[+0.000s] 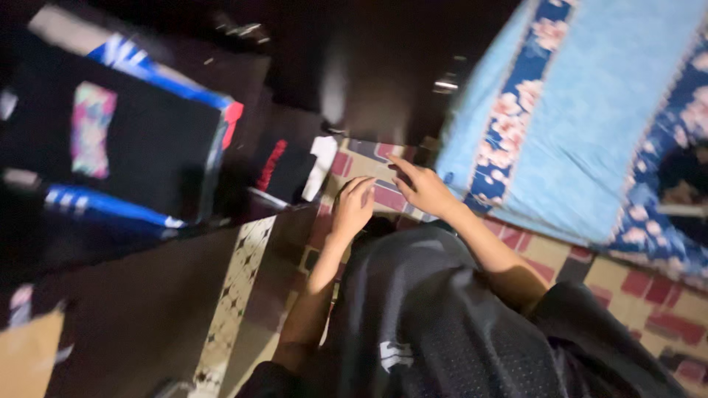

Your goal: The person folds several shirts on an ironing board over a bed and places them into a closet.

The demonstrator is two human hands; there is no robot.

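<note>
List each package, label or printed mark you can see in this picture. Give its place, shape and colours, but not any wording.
Black box-like package, upper left: blurred, dark faces with blue-and-white edging and a red corner.
Label patch on that package's face: upright rectangle, pink, green and yellow, too blurred to detail.
White printed mark on the dark mesh garment, bottom centre, below the left hand and right hand.

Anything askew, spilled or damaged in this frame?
Nothing spilled or visibly damaged. The view is tilted and motion-blurred. Both hands, left hand and right hand, rest at the top of a dark mesh garment over the red-and-tan patterned floor mat.
</note>
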